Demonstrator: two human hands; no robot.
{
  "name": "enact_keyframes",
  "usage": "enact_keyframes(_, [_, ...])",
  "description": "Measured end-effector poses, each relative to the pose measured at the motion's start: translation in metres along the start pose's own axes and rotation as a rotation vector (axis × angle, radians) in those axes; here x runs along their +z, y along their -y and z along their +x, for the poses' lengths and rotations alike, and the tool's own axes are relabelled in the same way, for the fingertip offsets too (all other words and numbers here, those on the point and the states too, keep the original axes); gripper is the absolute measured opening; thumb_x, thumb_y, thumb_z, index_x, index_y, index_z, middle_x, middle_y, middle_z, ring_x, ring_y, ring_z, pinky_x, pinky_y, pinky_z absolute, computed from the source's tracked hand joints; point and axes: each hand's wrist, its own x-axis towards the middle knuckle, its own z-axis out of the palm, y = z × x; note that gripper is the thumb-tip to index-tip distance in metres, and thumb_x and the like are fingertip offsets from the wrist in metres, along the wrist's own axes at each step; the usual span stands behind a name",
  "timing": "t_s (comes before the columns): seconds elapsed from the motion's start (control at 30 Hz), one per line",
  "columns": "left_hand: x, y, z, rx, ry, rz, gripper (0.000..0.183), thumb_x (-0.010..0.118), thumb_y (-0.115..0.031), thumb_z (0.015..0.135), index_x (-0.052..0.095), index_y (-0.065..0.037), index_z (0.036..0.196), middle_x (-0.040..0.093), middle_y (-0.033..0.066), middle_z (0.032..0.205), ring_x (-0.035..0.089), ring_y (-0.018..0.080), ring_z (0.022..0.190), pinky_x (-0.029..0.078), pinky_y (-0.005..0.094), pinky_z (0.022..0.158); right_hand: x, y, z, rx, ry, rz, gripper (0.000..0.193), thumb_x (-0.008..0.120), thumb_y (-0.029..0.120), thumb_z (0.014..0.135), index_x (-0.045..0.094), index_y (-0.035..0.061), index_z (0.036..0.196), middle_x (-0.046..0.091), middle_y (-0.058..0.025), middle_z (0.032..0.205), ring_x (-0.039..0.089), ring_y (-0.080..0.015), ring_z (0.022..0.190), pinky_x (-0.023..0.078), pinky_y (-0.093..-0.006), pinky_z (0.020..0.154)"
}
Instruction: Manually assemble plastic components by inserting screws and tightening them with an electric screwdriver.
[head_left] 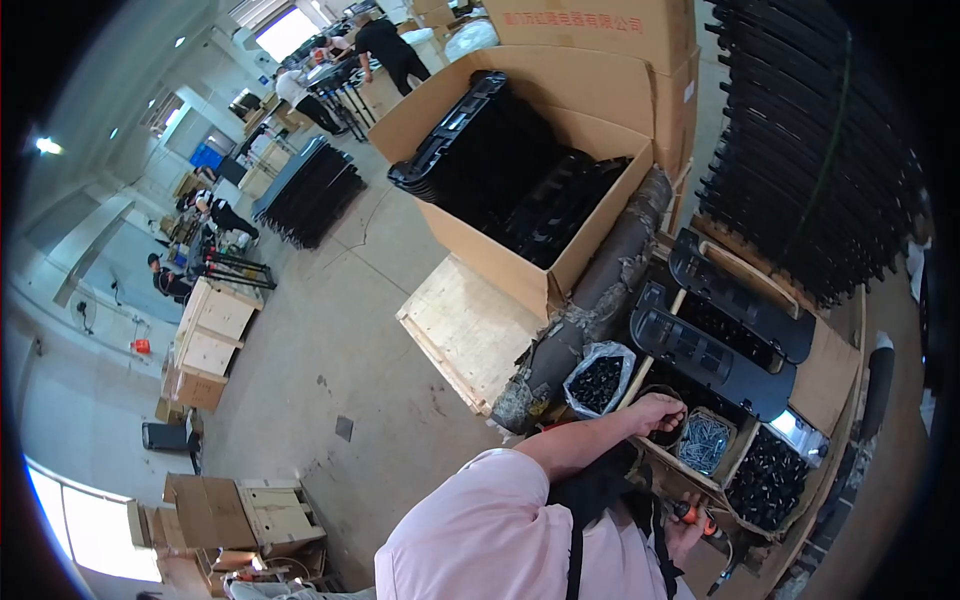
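My left arm reaches out to a row of small parts bins, and my left hand [657,412] is over a dark round container [668,436]. Its fingers are curled together, and whatever they may hold is too small to see. Closer to my body, my right hand [684,538] grips an orange and black power screwdriver [690,512] with a hose or cord. Beside my left hand lies a bin of silvery screws [703,445]. A bin of small black parts [768,480] is to its right, and a plastic bag of black pieces [598,382] to its left. Two long black plastic panels [715,355] rest across the bench.
A large open carton [600,250] of stacked black panels stands beyond the bench on a wooden crate [470,330]. A worn padded roll [605,295] borders the bench. Tall stacked black parts [810,130] rise at the far right. Other people [390,50] work in the background.
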Motion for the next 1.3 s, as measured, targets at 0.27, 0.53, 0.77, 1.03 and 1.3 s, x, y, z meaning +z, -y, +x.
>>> enact_keyframes(0.27, [0.036,-0.019,-0.028,-0.036,0.053,-0.045,0.024,0.062,-0.035,0.106,0.068,-0.012,0.102,0.065,-0.0041,0.083,0.061,0.0084,0.07,0.052,0.0237,0.06,0.049,0.028,-0.092,-0.53,0.078,-0.317,0.042,0.065,0.024,0.102,0.051,0.012,0.141,0.067,-0.0094,0.13,0.064,-0.0227,0.119,0.051,-0.033,0.084])
enact_keyframes(0.53, [0.085,-0.012,-0.042,-0.027,0.108,-0.167,0.025,0.06,-0.037,0.106,0.068,-0.013,0.104,0.063,-0.0049,0.086,0.059,0.0085,0.074,0.052,0.0248,0.065,0.18,0.087,-0.127,-1.11,0.41,-1.006,0.059,0.067,0.013,0.094,0.043,0.0008,0.147,0.06,-0.0222,0.141,0.059,-0.0301,0.129,0.045,-0.0413,0.111])
enact_keyframes(0.77, [0.111,-0.019,-0.047,0.106,0.17,-0.28,0.029,0.06,-0.032,0.107,0.066,-0.005,0.111,0.065,0.0043,0.089,0.065,0.0154,0.077,0.058,0.0301,0.072,0.215,0.079,-0.106,-1.045,0.497,-1.165,0.056,0.074,0.009,0.088,0.052,0.0009,0.138,0.065,-0.013,0.135,0.058,-0.0235,0.128,0.042,-0.0398,0.114])
enact_keyframes(1.03, [0.123,-0.013,-0.049,0.04,0.06,-0.502,0.025,0.058,-0.028,0.108,0.065,-0.004,0.109,0.066,0.0053,0.09,0.071,0.017,0.08,0.065,0.0282,0.075,0.22,0.085,-0.099,-0.895,0.581,-0.957,0.055,0.073,0.001,0.09,0.048,-0.0008,0.14,0.065,-0.0184,0.135,0.062,-0.0247,0.126,0.047,-0.0399,0.112])
enact_keyframes(1.3, [0.136,0.002,-0.04,0.016,0.08,-0.453,0.023,0.059,-0.025,0.107,0.064,-0.003,0.111,0.063,0.0057,0.094,0.068,0.0178,0.084,0.064,0.0291,0.08,0.199,0.103,-0.096,-0.878,0.545,-0.967,0.056,0.075,0.005,0.09,0.048,-0.0004,0.139,0.066,-0.0177,0.133,0.062,-0.0234,0.124,0.047,-0.0397,0.111])
